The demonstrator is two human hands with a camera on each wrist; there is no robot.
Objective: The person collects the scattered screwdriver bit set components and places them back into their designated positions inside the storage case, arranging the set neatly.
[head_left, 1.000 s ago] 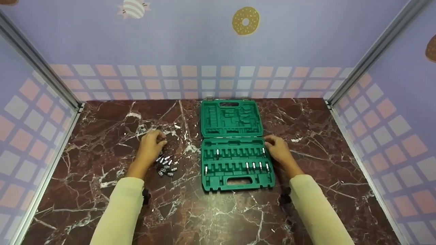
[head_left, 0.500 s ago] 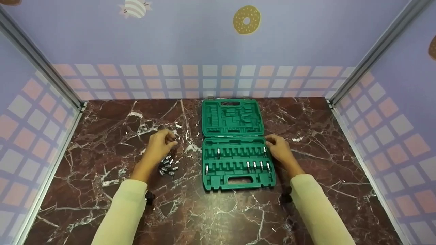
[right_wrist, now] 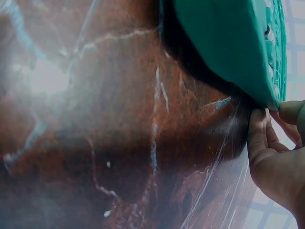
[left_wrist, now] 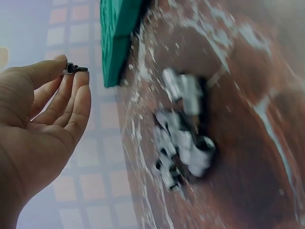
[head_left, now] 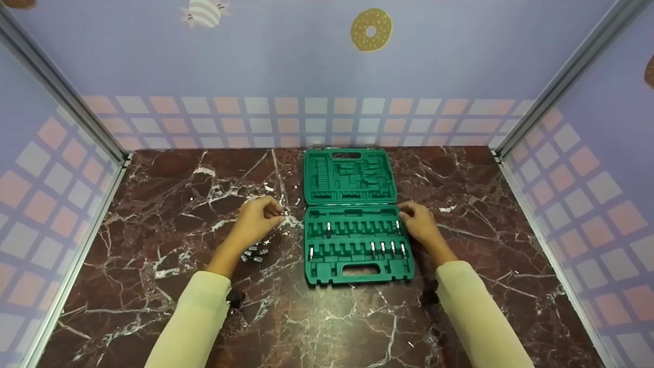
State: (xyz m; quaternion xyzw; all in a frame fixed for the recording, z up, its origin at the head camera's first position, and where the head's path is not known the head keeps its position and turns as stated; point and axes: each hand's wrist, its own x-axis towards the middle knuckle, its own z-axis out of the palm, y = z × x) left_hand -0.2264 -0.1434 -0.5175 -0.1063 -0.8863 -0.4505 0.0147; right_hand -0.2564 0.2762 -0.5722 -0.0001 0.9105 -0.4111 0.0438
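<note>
My left hand [head_left: 258,220] is raised over the table, left of the green socket case [head_left: 357,267]. Between thumb and fingertips it pinches a small bit socket [left_wrist: 71,68], a metal sleeve with a thin dark tip. Below that hand lies a pile of loose metal sockets [head_left: 254,253], partly covered by the wrist in the head view and blurred in the left wrist view. The case lies open, with several sockets standing in the slots of its near half. At its right edge, near the hinge, my right hand [head_left: 419,221] grips the rim between thumb and fingers.
The lid half [head_left: 350,176] of the case lies flat toward the back wall [head_left: 306,61]. Marble-patterned table [head_left: 327,327] surrounds the case, with small white specks to the left. Side walls with grey metal edges close off the left and right.
My left hand has moved to the right from beyond the socket pile toward the case, carrying the bit socket. The right hand stays at the case's edge.
</note>
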